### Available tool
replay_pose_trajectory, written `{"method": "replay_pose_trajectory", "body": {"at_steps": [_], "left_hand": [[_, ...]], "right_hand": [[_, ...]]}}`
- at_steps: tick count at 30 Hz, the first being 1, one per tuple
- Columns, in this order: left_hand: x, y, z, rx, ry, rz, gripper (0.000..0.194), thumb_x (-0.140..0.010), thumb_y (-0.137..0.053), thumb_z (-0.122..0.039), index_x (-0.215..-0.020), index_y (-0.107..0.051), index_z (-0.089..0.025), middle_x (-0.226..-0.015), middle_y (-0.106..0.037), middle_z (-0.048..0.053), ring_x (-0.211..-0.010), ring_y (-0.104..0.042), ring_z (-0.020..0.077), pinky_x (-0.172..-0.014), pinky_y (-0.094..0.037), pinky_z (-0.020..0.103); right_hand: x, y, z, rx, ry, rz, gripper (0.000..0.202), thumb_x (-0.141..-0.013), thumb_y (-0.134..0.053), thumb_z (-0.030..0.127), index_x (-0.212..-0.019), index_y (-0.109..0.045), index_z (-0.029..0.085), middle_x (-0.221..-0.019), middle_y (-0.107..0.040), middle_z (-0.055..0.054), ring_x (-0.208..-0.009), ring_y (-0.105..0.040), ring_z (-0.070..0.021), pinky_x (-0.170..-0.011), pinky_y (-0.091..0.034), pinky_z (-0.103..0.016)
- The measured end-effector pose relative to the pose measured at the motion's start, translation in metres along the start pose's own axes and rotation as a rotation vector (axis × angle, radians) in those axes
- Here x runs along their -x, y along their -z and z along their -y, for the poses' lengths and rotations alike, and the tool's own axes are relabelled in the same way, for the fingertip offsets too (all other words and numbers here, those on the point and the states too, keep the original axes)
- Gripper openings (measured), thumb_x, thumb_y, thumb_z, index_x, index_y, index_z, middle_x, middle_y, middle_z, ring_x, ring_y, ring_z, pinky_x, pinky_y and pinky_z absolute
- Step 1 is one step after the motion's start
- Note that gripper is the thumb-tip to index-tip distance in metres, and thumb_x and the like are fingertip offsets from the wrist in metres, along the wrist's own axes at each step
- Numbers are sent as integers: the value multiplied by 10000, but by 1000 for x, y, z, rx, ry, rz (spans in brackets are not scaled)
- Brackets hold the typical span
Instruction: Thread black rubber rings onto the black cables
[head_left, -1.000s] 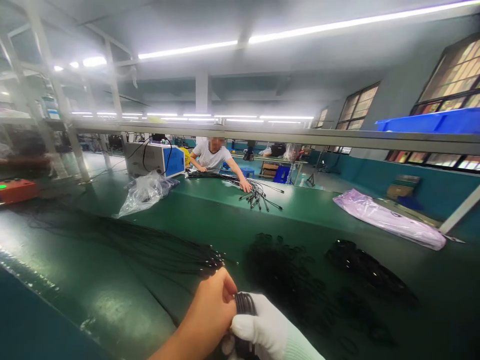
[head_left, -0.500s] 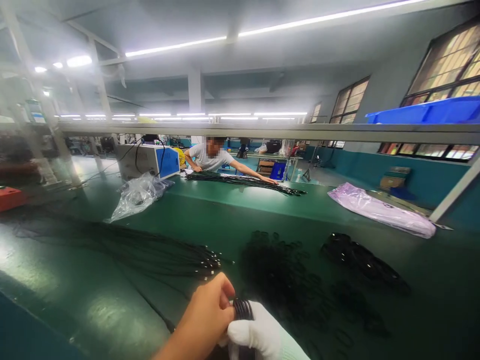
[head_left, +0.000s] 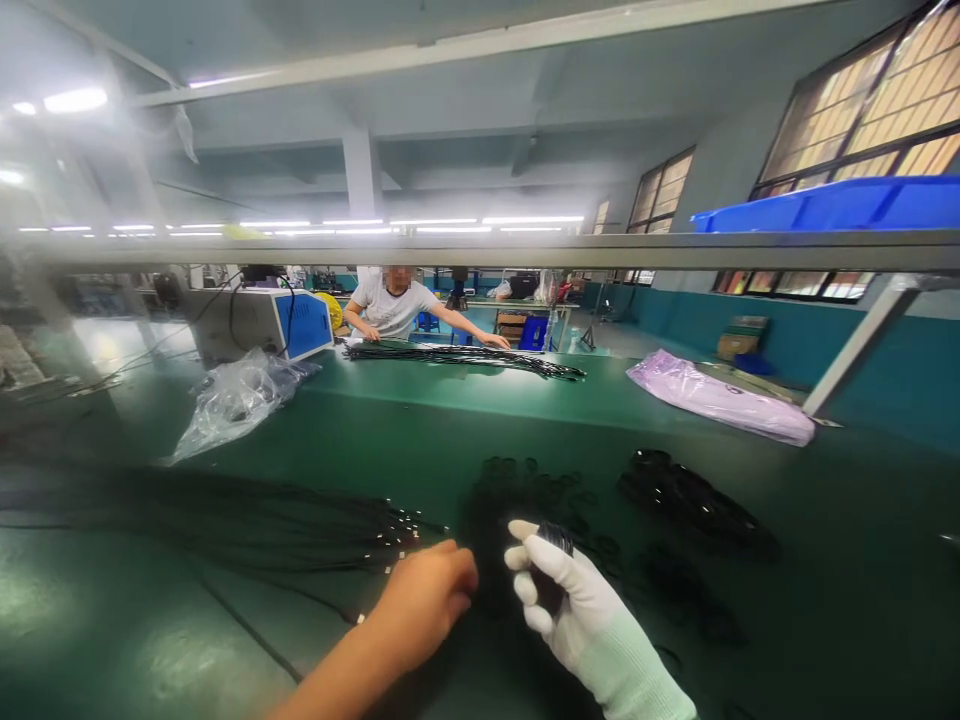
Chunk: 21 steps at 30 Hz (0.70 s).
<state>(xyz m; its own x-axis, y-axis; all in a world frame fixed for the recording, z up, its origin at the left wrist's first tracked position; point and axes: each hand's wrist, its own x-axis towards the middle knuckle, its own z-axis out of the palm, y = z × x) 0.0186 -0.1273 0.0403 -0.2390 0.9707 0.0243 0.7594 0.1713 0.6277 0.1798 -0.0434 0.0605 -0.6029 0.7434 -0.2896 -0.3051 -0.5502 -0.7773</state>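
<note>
My left hand [head_left: 429,598] is bare, its fingers curled together beside the white-tipped ends of long thin black cables [head_left: 292,515]. What it pinches, if anything, is hidden. To the right, my right hand [head_left: 559,590] wears a white knitted glove with a pale green cuff. Its thumb and fingers close around a small stack of black rings [head_left: 555,537]; whether they are separate or one coil I cannot tell. Beyond and beneath the glove spreads a dark pile of loose black rings [head_left: 510,490], apart from the left hand's fingers.
A glossy black bundle [head_left: 697,500] lies on the green table [head_left: 390,430], right of the pile. Clear plastic [head_left: 240,395] and a pink wrapped package [head_left: 720,395] lie farther back. Across the table, a person [head_left: 394,305] reaches over another cable bundle [head_left: 465,360]. A shelf [head_left: 450,250] crosses above.
My hands have come apart: the gloved right hand moved up and right with the black rings, while the left stays near the cable ends. The view has shifted slightly right.
</note>
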Motion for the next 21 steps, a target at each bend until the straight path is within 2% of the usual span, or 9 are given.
{"method": "replay_pose_trajectory", "body": {"at_steps": [3, 6, 8, 11, 14, 16, 17, 19, 21], "left_hand": [[-5, -3, -1, 28, 18, 41, 141, -636, -574, -89, -693, -598, -216, -795, -587, 1, -775, -530, 191, -701, -328, 271], [-5, 8, 7, 143, 70, 33, 71, -696, -519, -147, -681, -560, -204, -754, -555, 0, -759, -494, 172, -694, -330, 262], [-2, 18, 10, 272, 110, 69, 39, -712, -504, -222, -697, -527, -194, -676, -509, -16, -672, -469, 146, -630, -341, 241], [5, 24, 6, 483, 151, 134, 167, -740, -454, -362, -724, -439, -197, -605, -423, -45, -553, -436, 114, -535, -353, 221], [13, 10, -1, 840, 183, 166, 277, -713, -502, -456, -741, -406, -197, -647, -457, -36, -516, -436, 88, -508, -363, 214], [16, -4, -1, 1029, 195, 194, 356, -656, -587, -498, -718, -416, -192, -635, -483, -31, -484, -429, 77, -479, -343, 209], [16, -11, 0, 1047, 191, 189, 380, -640, -615, -511, -703, -421, -191, -622, -489, -31, -475, -425, 76, -469, -329, 207], [15, -21, 3, 936, 168, 123, 386, -642, -645, -512, -676, -433, -191, -607, -493, -33, -498, -436, 84, -482, -321, 208], [15, -22, 6, 857, 153, 37, 377, -645, -682, -482, -646, -444, -190, -605, -486, -37, -560, -451, 96, -529, -332, 209]], "right_hand": [[1, 2, -2, 22, -1, 39, 463, -653, -779, 356, -1036, -595, 172, -785, -651, -43, -607, -583, -126, -442, -429, -201], [3, 1, -2, 23, -4, 77, 476, -669, -762, 373, -1058, -573, 174, -848, -655, -60, -628, -601, -141, -447, -443, -216], [5, -2, -3, 43, 2, 89, 471, -674, -754, 358, -1057, -561, 162, -845, -649, -61, -588, -577, -124, -408, -413, -201], [6, -13, -12, 127, 29, 70, 455, -650, -749, 306, -1025, -542, 152, -825, -626, -49, -523, -525, -95, -354, -360, -182], [3, -22, -28, 249, 76, 27, 495, -589, -734, 279, -1011, -507, 158, -940, -612, -73, -488, -518, -87, -332, -356, -194], [-2, -22, -39, 350, 81, -11, 521, -554, -728, 283, -998, -482, 163, -876, -615, -59, -410, -480, -78, -301, -313, -201], [-5, -20, -44, 381, 85, -29, 518, -556, -729, 291, -990, -476, 168, -785, -608, -30, -375, -449, -70, -301, -291, -198], [-7, -13, -49, 340, 93, -23, 477, -594, -729, 322, -977, -480, 183, -623, -555, 27, -379, -429, -62, -355, -309, -186], [-7, -5, -47, 247, 67, 119, 438, -630, -729, 377, -965, -516, 191, -585, -545, 24, -473, -495, -85, -462, -391, -197]]}}
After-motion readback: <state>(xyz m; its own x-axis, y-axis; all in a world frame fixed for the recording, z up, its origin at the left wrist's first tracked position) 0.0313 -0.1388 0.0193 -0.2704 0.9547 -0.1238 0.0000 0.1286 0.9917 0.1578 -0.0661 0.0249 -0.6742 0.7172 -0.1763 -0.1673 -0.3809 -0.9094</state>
